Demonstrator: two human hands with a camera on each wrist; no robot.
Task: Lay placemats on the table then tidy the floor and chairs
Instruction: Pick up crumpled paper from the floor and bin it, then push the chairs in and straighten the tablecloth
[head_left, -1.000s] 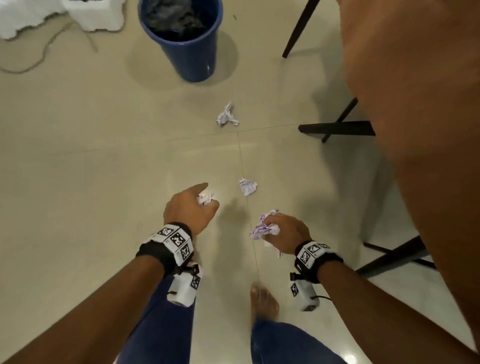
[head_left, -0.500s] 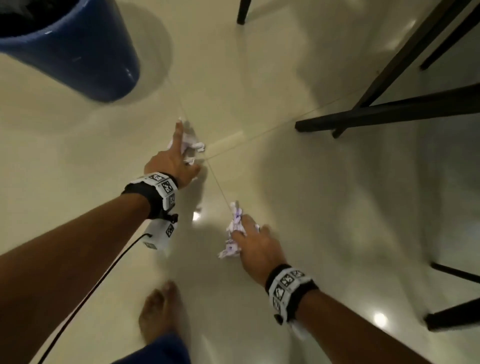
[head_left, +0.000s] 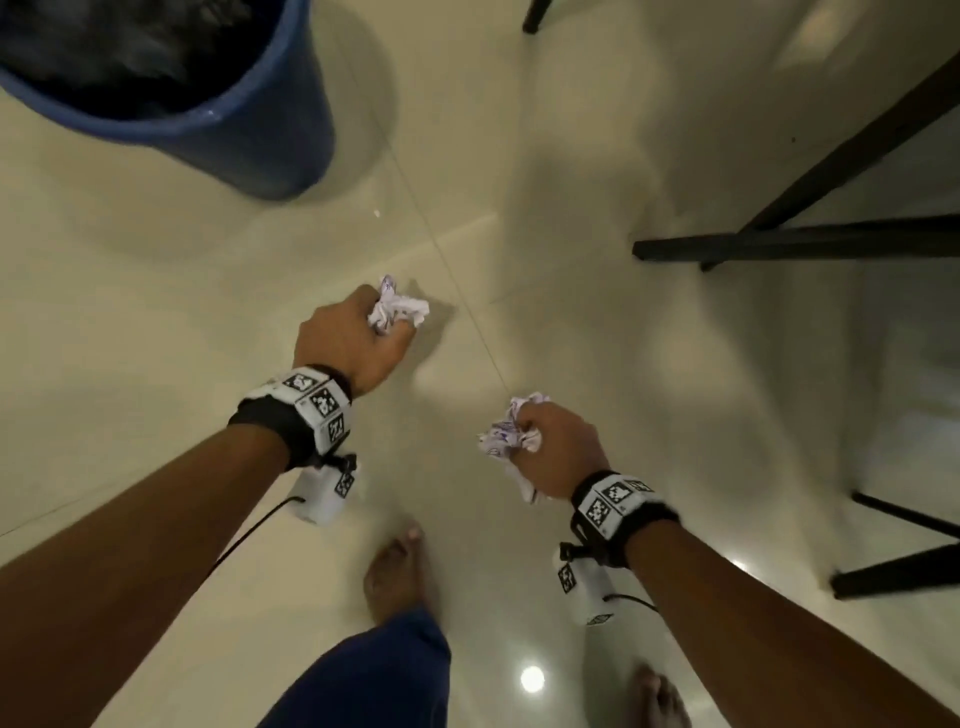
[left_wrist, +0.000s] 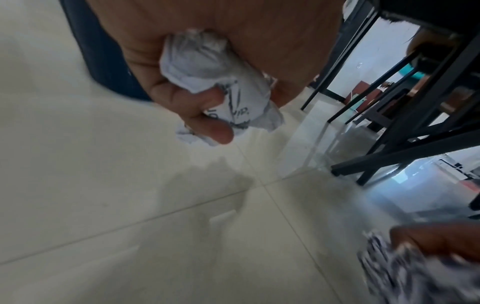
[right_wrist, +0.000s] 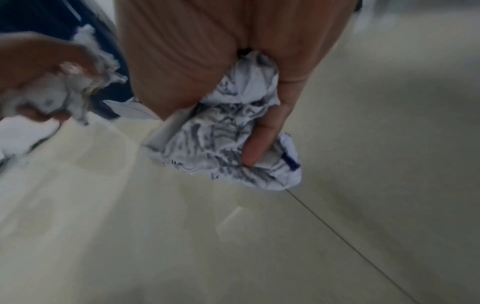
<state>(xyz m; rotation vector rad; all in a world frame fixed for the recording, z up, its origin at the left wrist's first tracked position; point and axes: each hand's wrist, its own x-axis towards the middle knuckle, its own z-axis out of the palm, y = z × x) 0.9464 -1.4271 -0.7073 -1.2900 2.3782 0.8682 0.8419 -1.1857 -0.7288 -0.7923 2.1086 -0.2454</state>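
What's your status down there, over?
Left hand grips crumpled white paper. Right hand grips another printed wad. Blue plastic bin ahead, path open.

head: top-down on floor (head_left: 156, 312), both hands | wrists: close along each palm, low | shared: floor, bin (head_left: 249, 140)

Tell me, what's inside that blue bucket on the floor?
The blue bucket holds something dark and crumpled-looking, perhaps a black liner or cloth; the blur prevents telling which. Anything beneath it, and the bucket's bottom, is covered.
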